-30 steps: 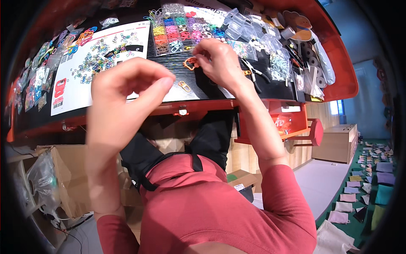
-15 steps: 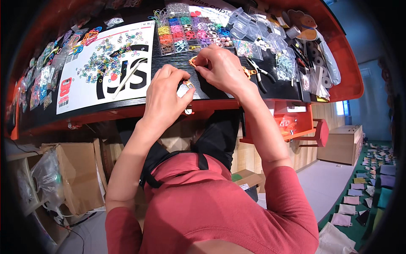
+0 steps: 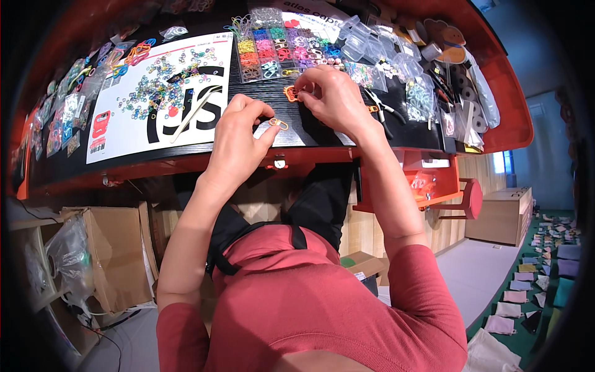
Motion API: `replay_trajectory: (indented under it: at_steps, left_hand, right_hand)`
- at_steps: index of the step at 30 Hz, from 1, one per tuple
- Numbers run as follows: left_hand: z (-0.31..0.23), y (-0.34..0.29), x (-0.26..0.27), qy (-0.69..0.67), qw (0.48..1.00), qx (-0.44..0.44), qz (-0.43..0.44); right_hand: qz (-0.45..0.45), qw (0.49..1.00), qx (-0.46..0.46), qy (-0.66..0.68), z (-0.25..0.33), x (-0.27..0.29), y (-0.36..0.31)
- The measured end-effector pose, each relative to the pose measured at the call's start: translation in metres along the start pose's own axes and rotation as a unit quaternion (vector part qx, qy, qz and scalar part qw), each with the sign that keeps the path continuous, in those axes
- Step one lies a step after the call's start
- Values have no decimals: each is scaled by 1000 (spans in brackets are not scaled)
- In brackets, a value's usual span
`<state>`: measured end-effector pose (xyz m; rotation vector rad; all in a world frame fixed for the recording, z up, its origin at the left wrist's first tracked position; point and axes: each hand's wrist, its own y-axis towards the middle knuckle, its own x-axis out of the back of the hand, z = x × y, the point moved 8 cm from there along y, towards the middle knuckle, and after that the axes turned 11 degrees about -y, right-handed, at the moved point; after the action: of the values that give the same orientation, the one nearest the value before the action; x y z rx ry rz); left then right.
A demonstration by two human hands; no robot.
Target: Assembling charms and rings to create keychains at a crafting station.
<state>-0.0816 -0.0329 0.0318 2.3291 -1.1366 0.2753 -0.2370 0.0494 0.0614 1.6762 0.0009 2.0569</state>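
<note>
Between the thumb and forefinger of my left hand (image 3: 238,133) is a small gold oval clasp (image 3: 280,124), sticking out toward the right. My right hand (image 3: 338,102) pinches a small orange charm (image 3: 289,93) with an openwork shape, just above the black table top. The two pieces are apart. Behind them stands a clear compartment box (image 3: 251,74) sorted with colourful small clips and beads. Partly under my right wrist lies another small orange piece (image 3: 372,109), beside black-handled pliers (image 3: 389,115).
On the left, a white printed sheet (image 3: 105,146) carries many scattered coloured rings (image 3: 155,93) and a cream stick-shaped tool (image 3: 191,116). Bags of small parts (image 3: 68,118) line the far left. Clear little boxes (image 3: 354,34) fill the back right. An open red drawer (image 3: 378,195) juts out below.
My right hand has shifted slightly right and down, and the orange charm now shows more of its shape. The gold clasp in my left hand has turned from upright to nearly sideways.
</note>
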Motion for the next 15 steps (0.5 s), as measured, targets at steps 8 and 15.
replay_trajectory:
  at_steps: [8, 15]
  left_hand:
    - [2, 0, 1, -7, 999, -1, -36]
    - [3, 0, 2, -27, 998, 19, -53]
  right_hand:
    - [33, 999, 4, 6, 10, -9, 6]
    - [27, 1000, 12, -4, 13, -11, 11]
